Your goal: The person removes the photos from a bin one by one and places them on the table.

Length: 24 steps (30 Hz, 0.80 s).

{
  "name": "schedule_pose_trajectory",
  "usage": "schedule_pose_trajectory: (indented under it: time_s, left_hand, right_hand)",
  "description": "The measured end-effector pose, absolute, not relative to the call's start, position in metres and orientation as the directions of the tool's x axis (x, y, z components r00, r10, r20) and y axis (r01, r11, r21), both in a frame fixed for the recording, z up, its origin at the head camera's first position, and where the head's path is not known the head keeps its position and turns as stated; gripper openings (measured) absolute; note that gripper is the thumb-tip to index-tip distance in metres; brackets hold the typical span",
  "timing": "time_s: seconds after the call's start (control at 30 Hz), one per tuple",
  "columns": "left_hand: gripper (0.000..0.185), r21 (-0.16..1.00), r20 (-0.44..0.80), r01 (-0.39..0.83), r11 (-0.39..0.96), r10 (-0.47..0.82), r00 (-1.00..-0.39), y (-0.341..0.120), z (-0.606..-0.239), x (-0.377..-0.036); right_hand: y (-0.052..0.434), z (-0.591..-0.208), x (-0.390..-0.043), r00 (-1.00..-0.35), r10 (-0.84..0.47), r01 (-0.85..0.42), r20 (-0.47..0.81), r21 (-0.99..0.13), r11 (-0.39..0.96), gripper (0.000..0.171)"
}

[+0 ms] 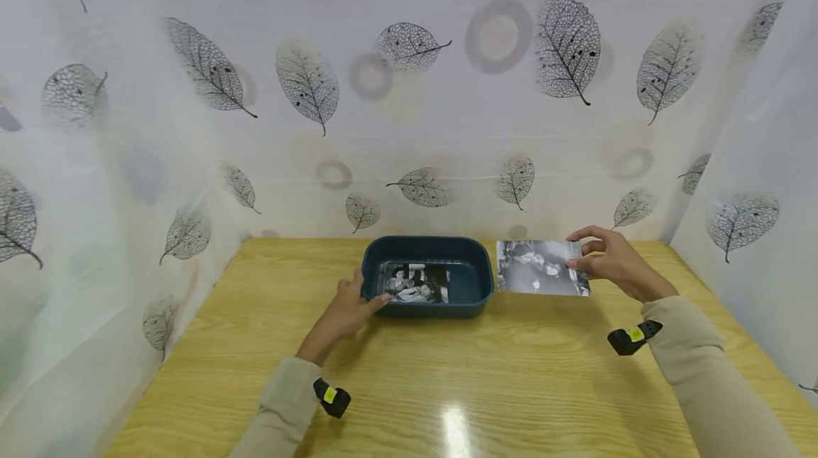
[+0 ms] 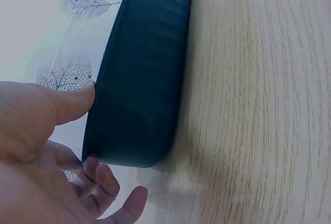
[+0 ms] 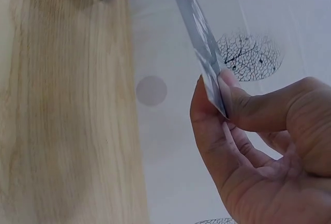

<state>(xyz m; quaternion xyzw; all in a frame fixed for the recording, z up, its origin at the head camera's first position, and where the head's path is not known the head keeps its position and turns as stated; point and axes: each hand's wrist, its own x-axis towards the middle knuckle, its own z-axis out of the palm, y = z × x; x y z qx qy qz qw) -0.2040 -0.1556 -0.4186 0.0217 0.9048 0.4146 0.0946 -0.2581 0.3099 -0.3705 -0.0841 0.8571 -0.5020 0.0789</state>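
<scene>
- Head view: left grip (image 1: 345, 307) pinches blue tub (image 1: 434, 311); a tug could skid it.
- First photo (image 1: 418, 285) inside tub.
- Second photo (image 1: 533, 270) just right, edge pinched by right grip (image 1: 612, 263); unsupported far end could droop, snag tub.

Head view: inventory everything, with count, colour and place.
tray: one, dark teal, on table
inner photo: one, monochrome, inside tray, left of centre
held photo: one, monochrome, right of tray
table: one, yellowish wood grain, beneath tray
leaf-print sheeting: count unclear, whitish, behind and beside table
wrist devices: two, black and yellow, at wrists
sleeves: two, beige, lower left and right
left hand: one, gripping tray's left end
right hand: one, pinching held photo
</scene>
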Motion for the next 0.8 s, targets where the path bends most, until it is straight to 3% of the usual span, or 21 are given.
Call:
schedule_pose_trajectory:
  time_s: [0.37,0.8]
  left_hand:
    - [0.09,0.753,-0.159,-0.051,0.656,0.105,-0.982,-0.157,-0.418,-0.204]
    - [0.092,0.744,-0.158,-0.049,0.666,0.104,-0.982,-0.157,-0.419,-0.205]
  right_hand:
    - [0.322,-0.396,-0.257,-0.964,-0.252,-0.051,-0.082,-0.876,0.479,0.052]
    - [0.316,-0.424,-0.258,-0.964,-0.24,-0.04,-0.117,-0.824,0.565,0.048]
